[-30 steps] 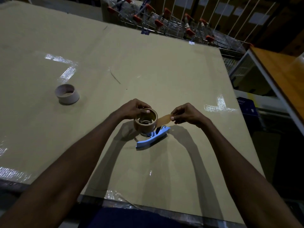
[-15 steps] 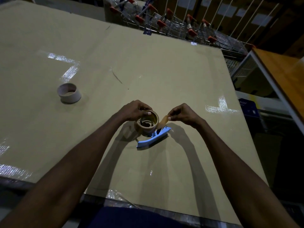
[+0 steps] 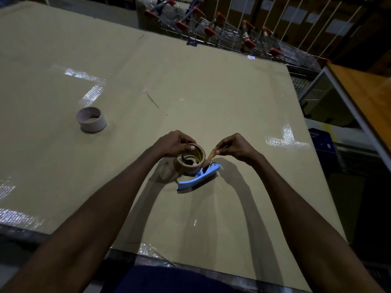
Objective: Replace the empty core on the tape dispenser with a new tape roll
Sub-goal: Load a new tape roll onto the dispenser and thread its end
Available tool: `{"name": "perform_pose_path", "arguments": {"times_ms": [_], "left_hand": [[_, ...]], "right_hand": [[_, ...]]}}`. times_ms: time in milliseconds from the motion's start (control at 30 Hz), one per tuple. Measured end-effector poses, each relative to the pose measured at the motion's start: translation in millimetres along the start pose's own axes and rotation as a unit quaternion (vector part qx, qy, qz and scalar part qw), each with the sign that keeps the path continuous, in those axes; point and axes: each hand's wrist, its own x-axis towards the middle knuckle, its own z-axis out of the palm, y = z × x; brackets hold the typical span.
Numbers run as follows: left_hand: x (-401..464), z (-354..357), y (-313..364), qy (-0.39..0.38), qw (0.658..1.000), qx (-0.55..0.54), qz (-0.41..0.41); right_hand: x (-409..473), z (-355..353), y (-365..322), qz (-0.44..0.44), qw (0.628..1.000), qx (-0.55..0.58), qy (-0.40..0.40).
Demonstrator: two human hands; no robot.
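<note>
A brown tape roll (image 3: 187, 167) sits on the blue tape dispenser (image 3: 198, 178), which lies on the cardboard-covered table (image 3: 232, 98). My left hand (image 3: 172, 144) grips the roll's upper left rim, thumb on top. My right hand (image 3: 234, 148) pinches the free end of the tape (image 3: 211, 155), which runs down steeply toward the dispenser's front. The empty cardboard core (image 3: 91, 119) stands alone on the table, far to the left of both hands.
Several shopping trolleys with red handles (image 3: 232, 37) are parked beyond the table's far edge. A wooden-topped counter (image 3: 364, 98) stands to the right, with a blue crate (image 3: 321, 140) below it. Shiny clear tape strips (image 3: 91, 94) cross the cardboard.
My right hand has moved left toward the roll, so the pulled-out tape strip now stands short and steep instead of stretched sideways. My left hand keeps its hold on the roll.
</note>
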Motion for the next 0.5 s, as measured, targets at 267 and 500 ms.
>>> {"name": "perform_pose_path", "arguments": {"times_ms": [267, 500], "left_hand": [[-3.5, 4.9, 3.8, -0.013, 1.0, -0.022, 0.01], [-1.9, 5.8, 7.0, -0.003, 1.0, 0.005, 0.009]], "right_hand": [[-2.2, -1.5, 2.8, -0.002, 1.0, -0.004, -0.007], [1.3, 3.1, 10.3, 0.008, 0.999, -0.034, -0.033]]}}
